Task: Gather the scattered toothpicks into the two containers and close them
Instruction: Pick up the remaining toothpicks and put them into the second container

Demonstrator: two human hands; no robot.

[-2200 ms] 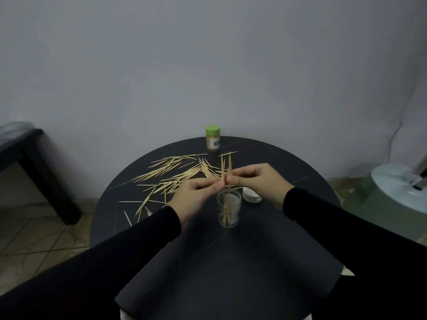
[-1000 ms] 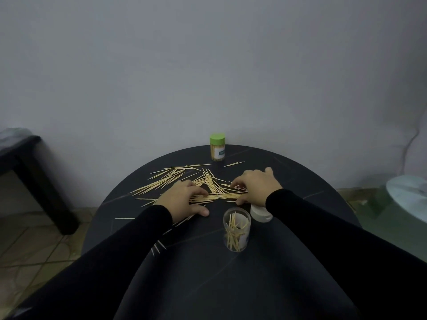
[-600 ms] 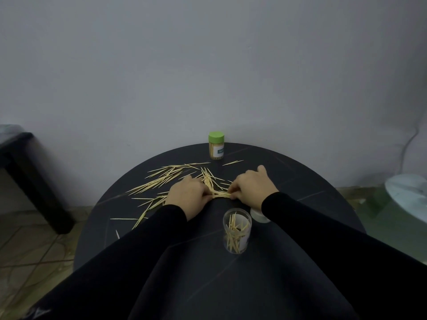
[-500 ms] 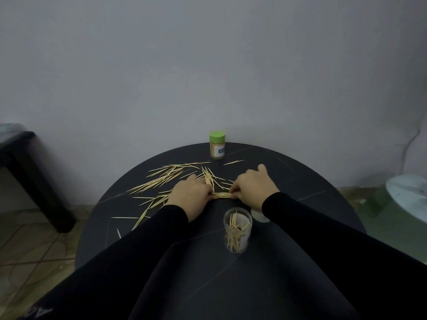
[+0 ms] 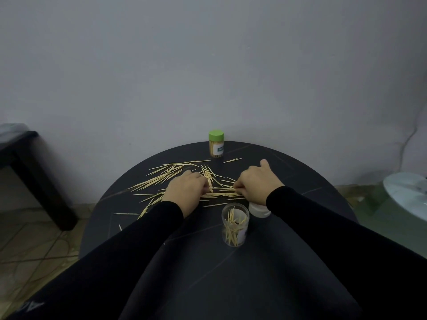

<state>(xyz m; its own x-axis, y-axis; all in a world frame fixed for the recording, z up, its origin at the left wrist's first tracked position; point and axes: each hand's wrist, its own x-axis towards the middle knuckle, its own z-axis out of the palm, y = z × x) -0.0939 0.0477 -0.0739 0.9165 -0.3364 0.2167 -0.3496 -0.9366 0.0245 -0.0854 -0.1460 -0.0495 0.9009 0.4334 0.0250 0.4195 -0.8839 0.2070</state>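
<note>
Loose toothpicks (image 5: 166, 174) lie spread over the far left half of the round black table (image 5: 300, 181). My left hand (image 5: 184, 192) and my right hand (image 5: 254, 183) are down on the table, fingers curled, each pinching one end of a small bunch of toothpicks (image 5: 219, 194) lying between them. Just in front of them stands an open clear container (image 5: 235, 225), partly filled with toothpicks. Its white lid (image 5: 257, 210) lies beside it, half hidden by my right wrist. A second container with a green lid (image 5: 216, 144) stands shut at the table's far edge.
A grey wall rises directly behind the table. A dark low table (image 5: 27, 162) stands on the tiled floor at the left. A pale green round object (image 5: 406, 197) sits at the right edge. My black sleeves cover the table's near part.
Both hands came down from above the clear container to the pile and drew toothpicks together. Over the last half second they have moved slightly apart along the bunch.
</note>
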